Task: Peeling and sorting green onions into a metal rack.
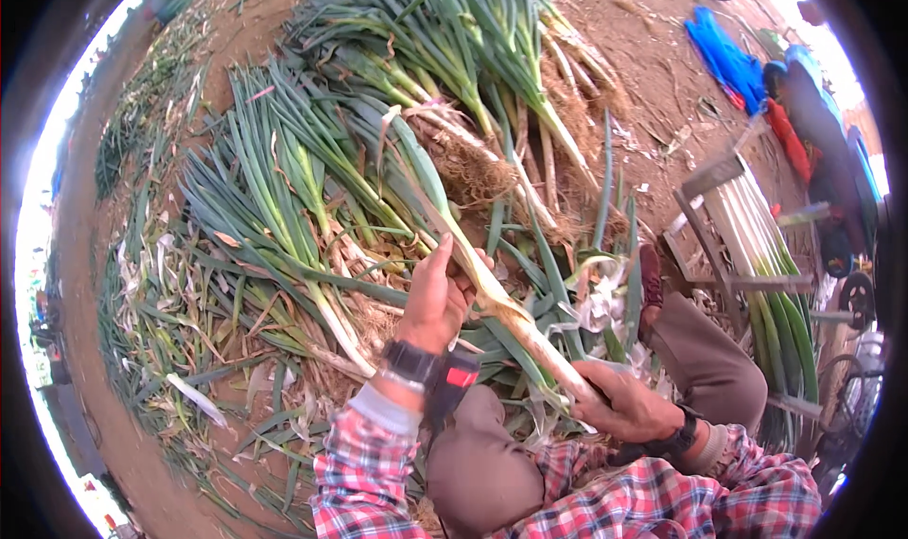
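Note:
A long green onion (515, 320) lies slantwise across both hands, with its green leaves pointing up and left and its pale stalk down and right. My left hand (443, 291) holds the middle of the stalk, thumb raised on the near side and fingers partly hidden behind it. At the pale lower end, my right hand (632, 403) is wrapped round the stalk and covers its tip. A loose brownish outer layer (501, 304) hangs about the stalk between the hands. Peeled leaves (544, 274) lie beneath it on the ground.
Bundles of green onions (274, 175) with roots on lie ahead and to the left, a larger heap (426, 38) farther off. Leaf scraps (189, 350) cover the ground at left. At right, a metal-framed rack (728, 246) holds pale-stalked onions (771, 284); blue cloth (724, 57) lies beyond.

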### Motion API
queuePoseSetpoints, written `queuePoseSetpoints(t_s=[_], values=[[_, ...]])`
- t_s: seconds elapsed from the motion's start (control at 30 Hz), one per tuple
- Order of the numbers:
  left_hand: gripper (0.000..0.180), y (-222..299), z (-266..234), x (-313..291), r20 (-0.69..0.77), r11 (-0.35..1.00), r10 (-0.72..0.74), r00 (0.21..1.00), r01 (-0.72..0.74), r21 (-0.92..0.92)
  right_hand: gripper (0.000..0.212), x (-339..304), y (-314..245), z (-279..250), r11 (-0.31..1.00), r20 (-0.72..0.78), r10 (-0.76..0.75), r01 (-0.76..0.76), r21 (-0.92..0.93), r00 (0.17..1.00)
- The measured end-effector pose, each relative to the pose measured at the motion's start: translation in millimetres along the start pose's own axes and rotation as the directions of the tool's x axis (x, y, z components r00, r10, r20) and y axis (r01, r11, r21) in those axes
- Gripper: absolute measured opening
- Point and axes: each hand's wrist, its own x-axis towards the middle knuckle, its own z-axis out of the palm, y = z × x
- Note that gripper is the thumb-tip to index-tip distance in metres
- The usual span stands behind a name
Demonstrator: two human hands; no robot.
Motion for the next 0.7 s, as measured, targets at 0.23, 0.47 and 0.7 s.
queuePoseSetpoints(t_s=[0.23, 0.47, 0.7], values=[[0.03, 13.5, 97.1, -162.5, 0.284, 0.943, 0.258, 0.924, -0.304, 0.133, 0.038, -111.1, 16.1, 15.6, 0.817, 0.116, 0.002, -0.069, 0.572, 0.993], [0.033, -1.6, 160.2, -249.2, 0.255, 0.539, 0.666, 0.701, -0.688, 0.486, 0.036, -96.0, -36.2, 42.3, 0.843, -0.536, -0.532, 0.47, -0.262, 0.655], [0.044, 4.7, 177.5, -284.8, 0.428, 0.638, 0.645, 0.633, -0.754, 0.154, 0.039, -132.4, -41.2, 31.7, 0.76, -0.111, -0.429, 0.424, 0.492, 0.897]])
